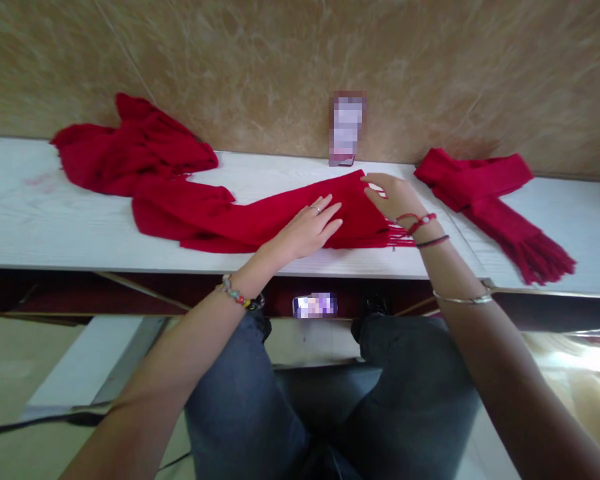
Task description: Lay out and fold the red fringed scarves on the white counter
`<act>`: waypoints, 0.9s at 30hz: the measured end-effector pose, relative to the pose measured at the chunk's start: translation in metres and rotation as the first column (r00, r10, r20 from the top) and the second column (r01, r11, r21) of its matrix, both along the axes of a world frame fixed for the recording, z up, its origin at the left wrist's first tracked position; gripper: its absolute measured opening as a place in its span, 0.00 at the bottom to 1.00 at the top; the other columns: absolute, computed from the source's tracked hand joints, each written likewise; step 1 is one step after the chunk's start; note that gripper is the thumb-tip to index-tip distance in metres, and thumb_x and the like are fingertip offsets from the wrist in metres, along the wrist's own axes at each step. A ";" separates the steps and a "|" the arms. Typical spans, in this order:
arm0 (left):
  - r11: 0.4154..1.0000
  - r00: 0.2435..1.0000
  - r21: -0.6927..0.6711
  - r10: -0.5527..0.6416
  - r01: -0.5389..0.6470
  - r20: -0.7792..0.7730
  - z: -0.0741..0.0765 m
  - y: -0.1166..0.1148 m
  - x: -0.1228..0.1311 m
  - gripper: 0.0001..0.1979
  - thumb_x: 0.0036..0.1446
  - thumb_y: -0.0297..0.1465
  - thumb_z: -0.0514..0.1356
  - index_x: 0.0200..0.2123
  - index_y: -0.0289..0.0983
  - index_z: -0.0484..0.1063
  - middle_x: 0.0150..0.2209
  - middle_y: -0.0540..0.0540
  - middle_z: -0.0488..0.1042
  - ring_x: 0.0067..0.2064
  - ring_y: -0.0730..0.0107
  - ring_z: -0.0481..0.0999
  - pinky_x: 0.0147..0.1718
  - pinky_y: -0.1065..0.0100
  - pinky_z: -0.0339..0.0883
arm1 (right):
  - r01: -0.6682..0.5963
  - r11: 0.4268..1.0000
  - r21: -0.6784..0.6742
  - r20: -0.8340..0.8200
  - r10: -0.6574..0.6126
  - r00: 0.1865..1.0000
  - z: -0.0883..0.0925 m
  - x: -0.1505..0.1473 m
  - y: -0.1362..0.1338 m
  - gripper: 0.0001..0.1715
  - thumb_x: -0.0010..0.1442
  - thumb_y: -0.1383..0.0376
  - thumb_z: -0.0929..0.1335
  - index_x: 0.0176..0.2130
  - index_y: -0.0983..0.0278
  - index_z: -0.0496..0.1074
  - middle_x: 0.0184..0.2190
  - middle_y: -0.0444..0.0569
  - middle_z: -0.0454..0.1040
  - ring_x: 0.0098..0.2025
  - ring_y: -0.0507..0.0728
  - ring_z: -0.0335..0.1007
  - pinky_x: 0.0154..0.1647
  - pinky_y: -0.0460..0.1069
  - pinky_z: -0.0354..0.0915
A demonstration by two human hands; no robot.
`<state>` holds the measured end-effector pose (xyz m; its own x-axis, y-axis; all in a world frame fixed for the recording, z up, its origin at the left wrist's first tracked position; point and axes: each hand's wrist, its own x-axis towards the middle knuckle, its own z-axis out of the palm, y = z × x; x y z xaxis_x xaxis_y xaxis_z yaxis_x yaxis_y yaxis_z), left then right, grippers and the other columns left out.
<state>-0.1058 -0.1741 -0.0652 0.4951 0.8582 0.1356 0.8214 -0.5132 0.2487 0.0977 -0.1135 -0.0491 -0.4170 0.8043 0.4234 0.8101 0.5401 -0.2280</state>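
Note:
A red scarf (260, 220) stretches along the white table, its fringe at the right end. On top of it rests my left hand (307, 227), fingers spread and open, palm down. My right hand (387, 193) has its thumb and fingers curled at the scarf's upper right corner and appears to pinch the edge there. The fringe partly passes beneath the right wrist. To the left, the cloth runs up to a bunched red heap (140, 147); I cannot tell whether both are one piece. A second red scarf (485, 193) lies folded over with its fringe toward me, right of my right hand.
A phone with a blurred screen (347, 127) leans against the brown marbled wall (260, 73) behind the white table (40, 220). Another lit phone (315, 305) lies on the dark shelf under the table edge. My legs are below, and a dark cable (40, 421) hangs at the left.

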 end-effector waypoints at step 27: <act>1.000 0.998 0.008 0.030 -0.029 -0.053 -0.030 0.000 0.006 0.30 0.64 0.46 0.45 0.65 0.42 0.48 0.68 0.37 0.40 0.67 0.50 0.40 0.62 0.50 0.44 | 0.009 0.987 -0.163 0.314 0.043 0.949 0.007 -0.042 0.034 0.29 0.62 0.69 0.53 0.61 0.66 0.58 0.63 0.55 0.57 0.64 0.60 0.52 0.62 0.62 0.51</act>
<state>-0.0995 -0.1737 -0.0952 0.4763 0.8716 0.1159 0.8480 -0.4902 0.2013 0.0560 -0.0791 -0.0426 -0.5220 0.8422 0.1345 0.8456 0.5317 -0.0472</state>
